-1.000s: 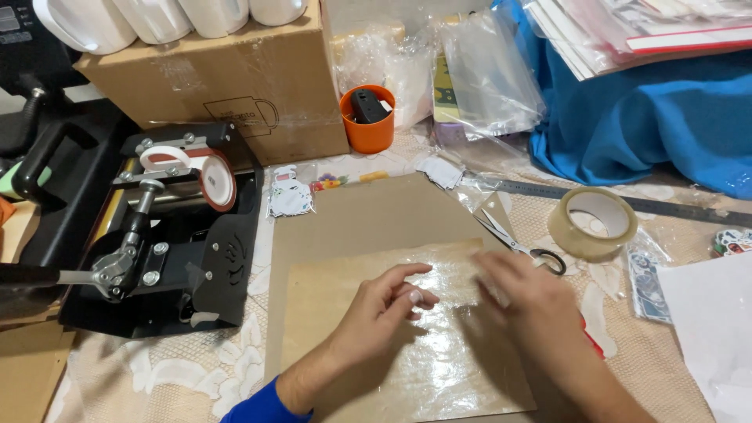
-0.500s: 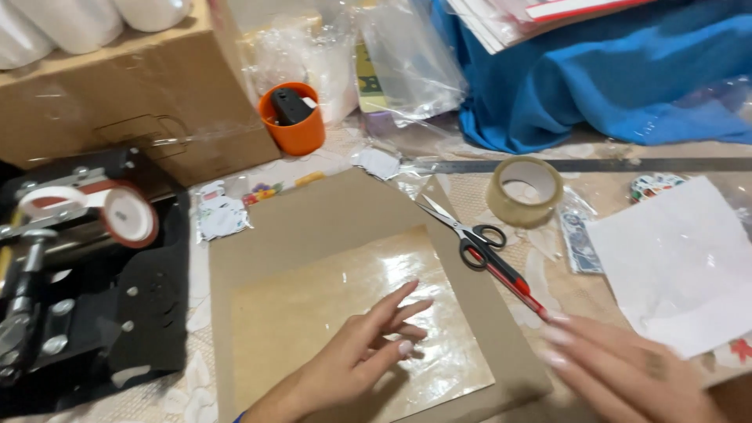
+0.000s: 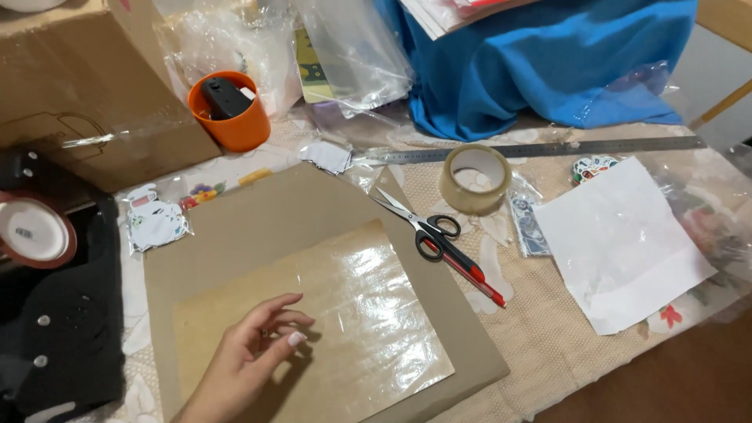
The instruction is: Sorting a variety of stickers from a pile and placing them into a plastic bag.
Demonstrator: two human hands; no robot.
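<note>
Clear film sheet (image 3: 356,305) on cardboard (image 3: 258,219), left hand (image 3: 251,352) pressing its edge

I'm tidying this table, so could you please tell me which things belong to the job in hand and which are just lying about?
In hand: left hand, clear film, cardboard sheet.
Lying about: scissors, tape roll, steel ruler, orange cup, white paper.

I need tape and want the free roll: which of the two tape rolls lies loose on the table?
The clear tape roll, lying flat beside the scissors. The other, red-rimmed roll sits mounted on the black dispenser at the left edge.
</note>
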